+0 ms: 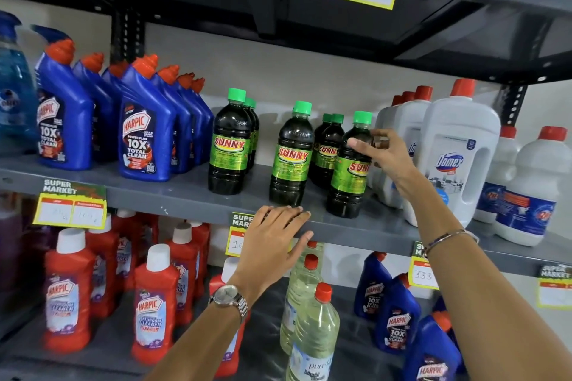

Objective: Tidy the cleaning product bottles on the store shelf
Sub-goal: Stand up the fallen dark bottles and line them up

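The right hand [382, 153] closes its fingers around the shoulder of a Sunny bottle [348, 170] and covers the end of its label. The left hand [272, 238] lies open and flat on the shelf edge [185, 195], hiding most of a price tag [240, 237]; just above its fingertips stands another Sunny bottle [291, 155].

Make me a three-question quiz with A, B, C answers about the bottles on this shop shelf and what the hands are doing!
1. Where does the left hand rest?
A. On the shelf edge
B. On a blue bottle
C. On a white cap

2. What colour are the Sunny bottle caps?
A. Red
B. Green
C. Blue

3. What is the right hand doing?
A. Hanging free
B. Lifting a white jug
C. Touching the rightmost front Sunny bottle, which stands upright

Answers: 1 A, its fingers lie over the grey shelf front. 2 B, each dark bottle has a green cap. 3 C, its fingers curl about that bottle's shoulder.
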Available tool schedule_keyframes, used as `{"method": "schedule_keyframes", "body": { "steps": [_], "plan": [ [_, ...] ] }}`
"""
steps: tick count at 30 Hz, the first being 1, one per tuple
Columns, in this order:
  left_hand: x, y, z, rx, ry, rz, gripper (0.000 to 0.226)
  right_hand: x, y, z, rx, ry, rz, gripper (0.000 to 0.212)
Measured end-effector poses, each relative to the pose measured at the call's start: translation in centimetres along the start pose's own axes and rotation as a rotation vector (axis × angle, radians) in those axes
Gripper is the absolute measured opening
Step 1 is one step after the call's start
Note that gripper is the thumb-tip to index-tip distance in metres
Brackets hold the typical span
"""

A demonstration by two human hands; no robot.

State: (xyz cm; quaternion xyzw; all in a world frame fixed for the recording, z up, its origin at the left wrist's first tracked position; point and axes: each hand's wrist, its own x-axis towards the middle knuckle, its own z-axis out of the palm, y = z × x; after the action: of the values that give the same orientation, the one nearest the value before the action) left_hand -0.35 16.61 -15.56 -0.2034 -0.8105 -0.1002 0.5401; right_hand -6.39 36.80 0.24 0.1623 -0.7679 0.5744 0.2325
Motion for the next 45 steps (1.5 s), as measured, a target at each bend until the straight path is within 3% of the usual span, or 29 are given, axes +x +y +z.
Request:
{"method": "schedule_keyframes", "body": {
  "steps": [4, 9, 24, 28, 30, 31, 33, 35, 40, 45],
  "plan": [
    [0.0, -0.1, 0.1, -0.006, -0.004, -0.009, 0.034, -0.1, 0.4, 0.2, 0.102, -0.072, 0.037, 0.037],
    [0.1, -0.1, 0.1, -0.014, -0.013, -0.015, 0.034, -0.4, 0.1, 0.1, 0.051, -0.002, -0.016, 0.061],
    [0.3, 0.6, -0.8, -0.068, -0.075, -0.055, 0.033, -1.5, 0.9, 0.3, 0.117, -0.101, 0.029, 0.06],
    [2.0, -0.1, -2.5, -0.269, 0.044, -0.245, 0.039, -3.7, 2.8, 1.2, -0.036, -0.207, 0.094, 0.082],
    [3.6, -1.5, -2.9, -0.356, 0.065, -0.421, 0.052, -4.4, 4.3, 1.4, -0.084, -0.248, 0.106, 0.069],
    [4.6, -2.3, -3.1, -0.433, -0.02, -0.526, 0.068, -4.5, 4.7, 1.5, -0.098, -0.242, 0.109, 0.066],
    [6.4, -3.8, -3.1, -0.506, -0.353, -0.683, 0.097, -4.6, 5.2, 1.4, -0.125, -0.212, 0.147, 0.078],
    [7.6, -4.9, -2.6, -0.454, -0.578, -0.7, 0.108, -4.5, 5.5, 1.2, -0.152, -0.197, 0.164, 0.089],
    [8.5, -6.4, -0.9, -0.68, -0.659, -0.699, 0.083, -3.9, 5.8, 1.2, -0.192, -0.181, 0.169, 0.083],
    [9.2, -7.0, 0.4, -0.78, -0.684, -0.71, 0.085, -2.9, 6.1, 1.8, -0.192, -0.139, 0.184, 0.082]
  ]
}}
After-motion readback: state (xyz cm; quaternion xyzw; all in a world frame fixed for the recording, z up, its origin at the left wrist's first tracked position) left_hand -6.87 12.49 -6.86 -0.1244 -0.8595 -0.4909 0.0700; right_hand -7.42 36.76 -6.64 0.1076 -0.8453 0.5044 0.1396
